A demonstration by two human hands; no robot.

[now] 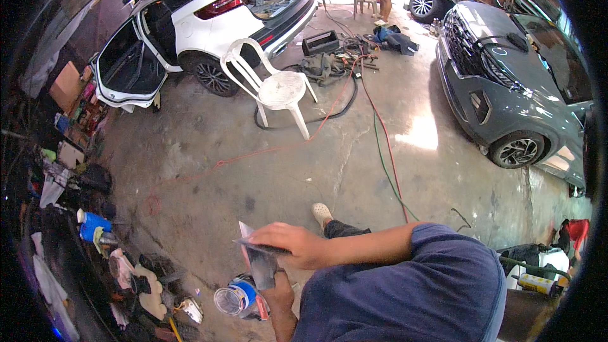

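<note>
Grey flat tools [262, 270] fill both closed hands [278, 294] [288, 240] near a blue can [242, 294], any lettering illegible.

My one head view looks down and ahead through a fisheye lens: the left hand [278, 292] and right hand [290, 242] are close, low in frame, the floor [278, 183] beyond, the white car [206, 22] and gray car [506, 82] farther off.

Brightest at far end | glare on floor [419, 134] | dark, warped rim
</note>
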